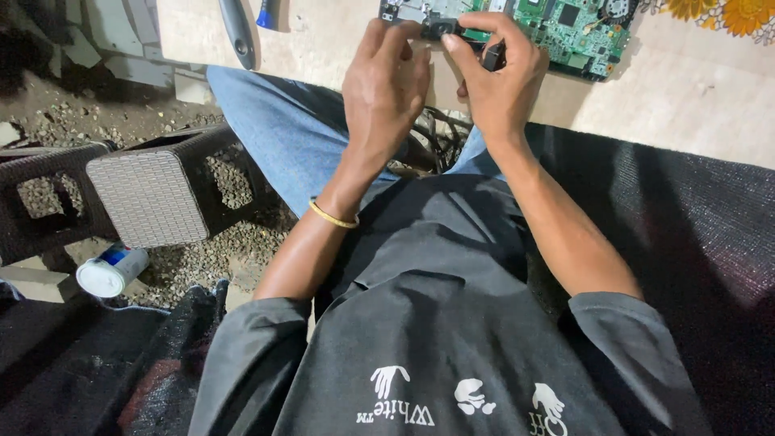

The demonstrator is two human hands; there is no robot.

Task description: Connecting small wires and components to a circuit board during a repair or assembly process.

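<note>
Green circuit board (565,28) on pale table (686,89). Right hand (500,77) pinches small black part (492,56); left hand (386,85) fingers curled on board's edge.

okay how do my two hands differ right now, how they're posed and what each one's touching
The left hand lies flatter, back up, fingers stretched to the board's grey edge; the right hand curls, pinching a small black part. Only the left wrist wears a yellow bangle. Both work at the near edge of the green circuit board.

Grey tee (436,323), jeans (282,137), gold bangle (333,216)
</note>
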